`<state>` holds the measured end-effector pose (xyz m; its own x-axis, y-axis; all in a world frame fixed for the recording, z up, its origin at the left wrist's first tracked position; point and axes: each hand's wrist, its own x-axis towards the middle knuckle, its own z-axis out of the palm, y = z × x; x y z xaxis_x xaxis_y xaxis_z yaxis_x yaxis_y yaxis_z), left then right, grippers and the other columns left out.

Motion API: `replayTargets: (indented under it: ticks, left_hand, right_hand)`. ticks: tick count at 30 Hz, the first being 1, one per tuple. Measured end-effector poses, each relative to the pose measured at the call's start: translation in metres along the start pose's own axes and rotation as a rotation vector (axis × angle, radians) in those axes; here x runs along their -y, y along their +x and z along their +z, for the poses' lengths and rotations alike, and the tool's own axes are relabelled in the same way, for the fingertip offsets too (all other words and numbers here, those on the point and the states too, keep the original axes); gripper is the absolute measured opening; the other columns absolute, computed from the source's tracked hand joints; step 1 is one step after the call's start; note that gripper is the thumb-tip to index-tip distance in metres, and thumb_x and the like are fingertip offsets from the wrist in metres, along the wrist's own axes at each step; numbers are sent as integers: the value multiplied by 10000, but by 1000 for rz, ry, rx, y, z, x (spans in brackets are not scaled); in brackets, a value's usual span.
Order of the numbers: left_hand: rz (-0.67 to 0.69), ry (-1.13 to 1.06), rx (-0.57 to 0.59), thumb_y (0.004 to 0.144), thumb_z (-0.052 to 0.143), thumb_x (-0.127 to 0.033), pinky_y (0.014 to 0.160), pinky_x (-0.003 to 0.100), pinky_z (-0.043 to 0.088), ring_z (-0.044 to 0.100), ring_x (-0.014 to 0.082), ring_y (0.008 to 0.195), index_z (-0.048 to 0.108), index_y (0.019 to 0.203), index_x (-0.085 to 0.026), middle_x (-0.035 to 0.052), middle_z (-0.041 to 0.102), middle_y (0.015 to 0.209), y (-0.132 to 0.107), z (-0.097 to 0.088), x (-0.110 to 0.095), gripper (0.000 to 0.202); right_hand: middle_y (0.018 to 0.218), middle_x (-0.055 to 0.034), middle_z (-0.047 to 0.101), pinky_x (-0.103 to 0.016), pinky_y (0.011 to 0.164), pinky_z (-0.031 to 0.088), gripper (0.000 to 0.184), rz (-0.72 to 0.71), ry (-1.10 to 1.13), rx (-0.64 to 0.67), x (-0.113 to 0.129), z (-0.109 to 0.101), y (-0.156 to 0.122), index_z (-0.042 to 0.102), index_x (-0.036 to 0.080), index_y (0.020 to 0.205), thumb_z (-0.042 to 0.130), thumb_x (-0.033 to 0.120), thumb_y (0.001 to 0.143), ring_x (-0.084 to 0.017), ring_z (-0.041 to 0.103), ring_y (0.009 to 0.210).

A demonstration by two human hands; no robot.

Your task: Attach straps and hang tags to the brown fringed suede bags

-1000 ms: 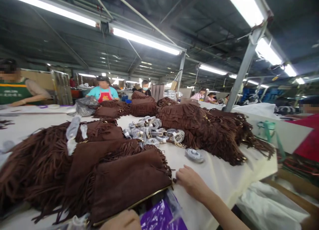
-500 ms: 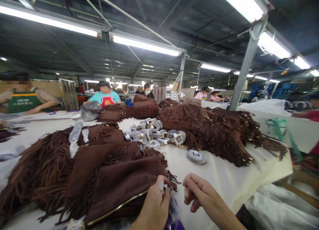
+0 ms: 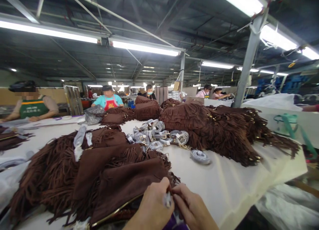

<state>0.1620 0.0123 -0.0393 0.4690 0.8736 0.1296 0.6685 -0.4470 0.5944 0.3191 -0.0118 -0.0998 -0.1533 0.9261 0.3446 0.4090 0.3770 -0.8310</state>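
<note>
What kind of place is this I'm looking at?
Likely a factory workshop, perhaps for bags: brown fringed pieces lie heaped on a wide white table, people in aprons, one of them green, are at other tables, and tube lights hang overhead.

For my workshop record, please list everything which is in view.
Table: one, whitish, foreground
Fringed bags: many, brown, on table
Wrapped coils: many, grey, between piles
Plastic bag: one, grey, table's far side
Strapped item: one, teal, right
Unclear item: one, purple, bottom centre
Sheeting: some, white, left and right
Lamps: several, white, overhead
Posts: several, grey, behind
Co-workers: five or more, varied clothes, behind
Far background: unclear
Left hand: one, bare, holding a whitish plastic piece
Right hand: one, bare, beside the left
</note>
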Motion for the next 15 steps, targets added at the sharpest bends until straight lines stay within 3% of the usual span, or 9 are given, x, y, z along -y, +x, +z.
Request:
replayTargets:
  ticks: [3, 6, 9, 12, 15]
  left_hand:
    - [-32, 163, -17, 780, 511, -104, 627, 296, 412, 678, 234, 733, 468, 763, -229, 43, 691, 744, -2, -8, -5, 133]
    - [-102, 284, -94, 818, 496, -121, 640, 299, 418, 698, 248, 769, 497, 810, -230, 53, 710, 771, -6, -22, 1, 109]
    - [-215, 470, -171, 887, 457, -143, 694, 314, 447, 715, 274, 857, 546, 928, -228, 72, 731, 841, -24, -53, 28, 130]
    - [-385, 645, -266, 916, 414, -125, 760, 328, 478, 706, 265, 927, 578, 1043, -235, 72, 734, 952, -60, -93, 69, 236]
    - [-453, 754, -422, 860, 472, -92, 866, 382, 493, 657, 282, 1050, 634, 1090, -228, 100, 693, 1138, -96, -118, 92, 313]
  right_hand:
    - [619, 74, 432, -238, 491, 336, 226, 90, 143, 32, 15, -4, 8, 486, 231, 939, 429, 449, 946, -136, 425, 516]
    - [616, 81, 408, -244, 533, 338, 238, 66, 101, -45, 23, -15, 23, 472, 227, 974, 436, 459, 934, -143, 419, 557]
    - [582, 88, 377, -265, 557, 356, 284, 50, -24, -193, 16, -37, 37, 478, 226, 980, 454, 500, 907, -157, 429, 557]
    - [544, 82, 409, -282, 518, 391, 402, 90, -44, -290, 3, -56, 45, 493, 236, 981, 527, 606, 828, -174, 471, 519]
    - [532, 45, 491, -294, 450, 420, 433, 84, 15, -304, -3, -50, 53, 547, 266, 1033, 564, 658, 848, -198, 546, 486]
